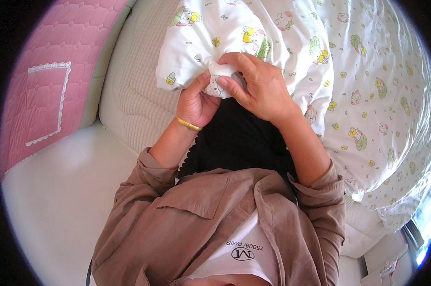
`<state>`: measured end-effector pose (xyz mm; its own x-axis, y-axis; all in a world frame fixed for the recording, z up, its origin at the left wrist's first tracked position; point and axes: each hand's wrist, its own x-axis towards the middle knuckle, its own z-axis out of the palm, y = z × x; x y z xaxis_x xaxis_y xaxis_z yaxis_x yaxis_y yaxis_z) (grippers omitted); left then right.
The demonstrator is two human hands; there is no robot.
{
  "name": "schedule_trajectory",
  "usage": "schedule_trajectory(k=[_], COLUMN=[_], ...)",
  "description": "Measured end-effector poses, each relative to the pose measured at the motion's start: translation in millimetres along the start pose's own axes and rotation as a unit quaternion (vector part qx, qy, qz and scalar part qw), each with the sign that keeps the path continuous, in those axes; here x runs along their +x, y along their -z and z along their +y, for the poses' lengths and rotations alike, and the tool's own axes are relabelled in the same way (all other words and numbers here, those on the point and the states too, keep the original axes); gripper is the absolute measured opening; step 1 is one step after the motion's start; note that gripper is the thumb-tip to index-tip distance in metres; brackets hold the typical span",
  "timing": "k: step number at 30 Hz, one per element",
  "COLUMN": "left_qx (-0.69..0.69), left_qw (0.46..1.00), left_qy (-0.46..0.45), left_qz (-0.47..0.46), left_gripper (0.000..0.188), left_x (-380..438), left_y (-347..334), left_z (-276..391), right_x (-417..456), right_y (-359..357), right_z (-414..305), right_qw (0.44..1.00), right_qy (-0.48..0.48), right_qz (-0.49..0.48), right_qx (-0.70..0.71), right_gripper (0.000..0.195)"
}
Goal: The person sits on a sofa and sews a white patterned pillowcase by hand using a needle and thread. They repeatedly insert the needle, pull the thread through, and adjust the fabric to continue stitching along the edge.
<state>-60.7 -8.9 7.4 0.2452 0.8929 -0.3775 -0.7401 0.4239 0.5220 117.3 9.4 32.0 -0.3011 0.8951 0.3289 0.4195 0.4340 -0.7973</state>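
Note:
A white quilt (347, 93) printed with small cartoon figures and green leaves spreads over the bed, and one bunched part of it lies in front of me. My left hand (199, 102), with a gold bangle at the wrist, grips the near edge of that part from below, its thumb on the fabric. From the right, my right hand (260, 84) pinches the gathered edge between thumb and curled fingers. Between the two hands a small fold of the cloth (215, 85) bulges up. The undersides of both hands' fingers are partly hidden.
A cream ribbed mattress (136, 93) lies under the quilt. At the left stands a pink quilted headboard cover (44, 96) with white lace trim, beside a smooth white surface (69, 200). Pale furniture (387, 254) stands at the lower right, near a bright window.

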Motion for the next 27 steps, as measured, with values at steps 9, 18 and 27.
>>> schedule_trajectory(k=[9, 18, 27], left_qx=[0.018, 0.05, 0.03], left_qw=[1.0, 0.999, 0.999], left_qy=[-0.002, -0.016, -0.017], left_qz=[-0.002, 0.007, 0.029], left_gripper=[0.045, 0.045, 0.047], left_x=[0, 1, 1], left_y=[-5, -10, -13], left_z=[-2, -6, -8], right_x=[-3, -5, -23], right_y=[-8, -16, 6], right_z=[0, -3, 0], right_qw=[0.998, 0.998, 0.989], right_qy=[-0.033, -0.037, -0.104], right_qz=[0.02, 0.027, 0.034], right_qx=[0.049, 0.033, 0.102], right_gripper=[0.026, 0.026, 0.038])
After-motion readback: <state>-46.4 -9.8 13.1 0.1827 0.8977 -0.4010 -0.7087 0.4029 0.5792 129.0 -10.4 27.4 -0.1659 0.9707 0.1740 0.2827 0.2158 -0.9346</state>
